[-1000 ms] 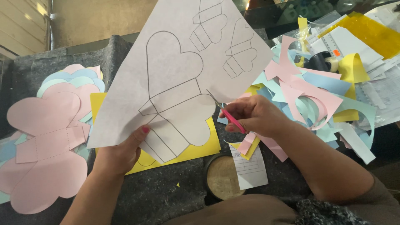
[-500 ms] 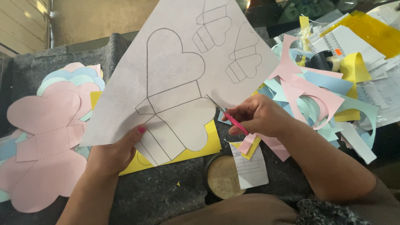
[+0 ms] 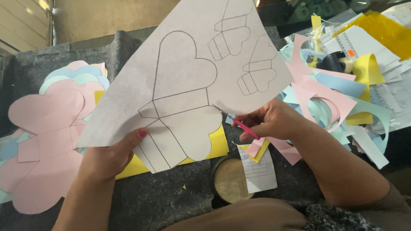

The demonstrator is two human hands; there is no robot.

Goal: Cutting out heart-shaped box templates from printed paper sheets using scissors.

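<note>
in the head view, the left hand grips the lower edge of a large white paper sheet, thumb on top with a pink-painted nail, fingers closed under it. the sheet is thin and matte, held up off the tabletop and tilted, and it carries a pencil-drawn template: two heart lobes joined by a boxed, folded middle section, with two smaller copies of the same outline nearer its upper edge. the lower heart lobe is already cut free along its rounded edge.

the right hand is closed around small scissors with pink handles; the thin metal blades point left and meet the sheet at the notch beside the lower heart. whether the blades are parted cannot be told.

under the sheet lies a bright yellow paper sheet, flat on the dark grey felt-like tabletop. to the left is a stack of cut heart-shaped templates, the top one pale pink with dashed fold lines, light blue and mint edges showing beneath. to the right is a loose heap of paper offcuts in pink, blue, mint and yellow, many curled into arcs. near the front edge sits a round dark-rimmed lid with a tan inside, partly covered by a small lined white slip. a black tape roll sits among the scraps farther back.
</note>
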